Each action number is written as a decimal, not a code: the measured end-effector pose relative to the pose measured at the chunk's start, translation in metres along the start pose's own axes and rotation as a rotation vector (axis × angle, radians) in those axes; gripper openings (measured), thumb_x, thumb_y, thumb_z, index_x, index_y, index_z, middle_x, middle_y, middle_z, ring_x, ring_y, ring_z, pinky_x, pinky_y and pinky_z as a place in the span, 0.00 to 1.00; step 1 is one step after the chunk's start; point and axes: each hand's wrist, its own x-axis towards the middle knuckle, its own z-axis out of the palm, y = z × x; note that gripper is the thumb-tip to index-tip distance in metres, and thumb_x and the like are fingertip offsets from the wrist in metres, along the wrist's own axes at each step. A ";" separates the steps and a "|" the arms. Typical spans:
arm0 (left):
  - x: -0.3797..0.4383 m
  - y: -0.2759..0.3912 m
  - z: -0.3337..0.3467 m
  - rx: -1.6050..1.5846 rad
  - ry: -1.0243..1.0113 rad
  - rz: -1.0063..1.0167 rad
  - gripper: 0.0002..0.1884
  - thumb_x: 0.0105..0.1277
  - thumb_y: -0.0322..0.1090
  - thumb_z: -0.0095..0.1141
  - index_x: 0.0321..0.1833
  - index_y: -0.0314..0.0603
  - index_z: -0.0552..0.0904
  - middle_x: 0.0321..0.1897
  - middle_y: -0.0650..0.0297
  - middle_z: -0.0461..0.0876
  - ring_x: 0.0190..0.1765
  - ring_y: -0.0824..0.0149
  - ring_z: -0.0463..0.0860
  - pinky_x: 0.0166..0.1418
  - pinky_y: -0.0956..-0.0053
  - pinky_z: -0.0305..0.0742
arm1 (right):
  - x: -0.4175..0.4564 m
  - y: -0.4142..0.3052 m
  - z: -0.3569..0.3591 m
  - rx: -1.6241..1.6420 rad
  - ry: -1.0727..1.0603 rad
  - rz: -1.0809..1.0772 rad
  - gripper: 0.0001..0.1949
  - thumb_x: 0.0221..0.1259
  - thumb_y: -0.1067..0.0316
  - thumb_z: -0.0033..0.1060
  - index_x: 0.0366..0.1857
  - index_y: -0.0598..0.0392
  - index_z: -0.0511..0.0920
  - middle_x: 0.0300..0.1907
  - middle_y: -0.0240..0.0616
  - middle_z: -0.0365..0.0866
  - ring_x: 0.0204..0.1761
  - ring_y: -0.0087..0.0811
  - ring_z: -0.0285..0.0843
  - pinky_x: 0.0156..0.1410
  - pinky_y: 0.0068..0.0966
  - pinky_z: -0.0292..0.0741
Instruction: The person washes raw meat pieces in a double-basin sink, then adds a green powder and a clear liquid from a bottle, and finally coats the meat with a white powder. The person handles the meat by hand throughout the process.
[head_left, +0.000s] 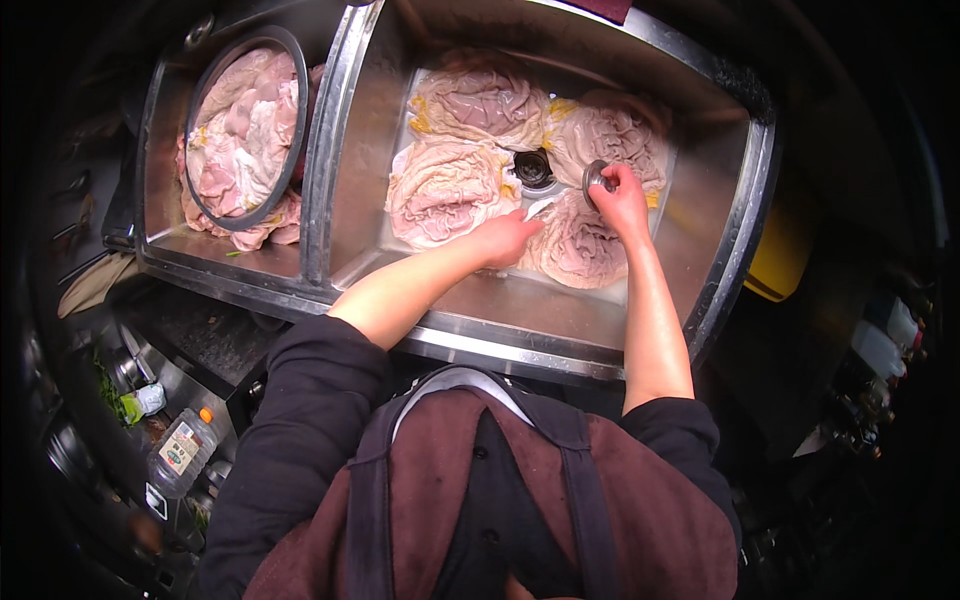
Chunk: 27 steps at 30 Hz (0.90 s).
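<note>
In the large basin of a stainless steel sink (517, 319) lie several pale, wrinkled raw animal stomachs, perhaps pork, with yellow patches. They are spread around an uncovered drain hole (533, 171). My right hand (622, 199) grips a round metal sink strainer (594, 176) on edge, above the right-hand stomachs. My left hand (508, 238) reaches low between the lower left stomach (454, 193) and the lower right stomach (577, 240). Its fingers are apart and hold nothing; whether they touch the meat I cannot tell. The upper left stomach (480, 101) looks wet.
Left of the divider (330, 150), a smaller basin holds a dark-rimmed round container (301, 112) heaped with raw meat, more meat beneath it. A clear plastic bottle (180, 454) with an orange cap stands lower left. Something yellow (780, 251) is beyond the sink's right rim.
</note>
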 end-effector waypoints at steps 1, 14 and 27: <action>0.005 0.009 -0.004 -0.014 -0.055 -0.062 0.26 0.60 0.29 0.47 0.65 0.47 0.71 0.60 0.52 0.71 0.59 0.47 0.73 0.63 0.60 0.70 | -0.003 -0.002 -0.001 -0.005 -0.065 0.016 0.19 0.43 0.61 0.64 0.40 0.59 0.77 0.38 0.50 0.80 0.42 0.44 0.79 0.50 0.33 0.74; 0.010 -0.009 -0.009 0.258 0.196 0.107 0.16 0.64 0.34 0.48 0.54 0.46 0.77 0.56 0.52 0.74 0.54 0.49 0.76 0.55 0.59 0.75 | -0.039 0.028 -0.006 -0.638 -0.126 -0.149 0.14 0.47 0.73 0.57 0.41 0.53 0.75 0.43 0.49 0.73 0.44 0.49 0.76 0.45 0.43 0.77; -0.014 -0.063 -0.045 0.322 0.118 -0.076 0.23 0.61 0.30 0.47 0.62 0.54 0.74 0.72 0.57 0.59 0.72 0.47 0.59 0.70 0.58 0.64 | -0.047 0.005 0.017 -0.408 -0.092 -0.207 0.14 0.46 0.70 0.59 0.40 0.53 0.76 0.41 0.49 0.73 0.44 0.49 0.75 0.48 0.41 0.74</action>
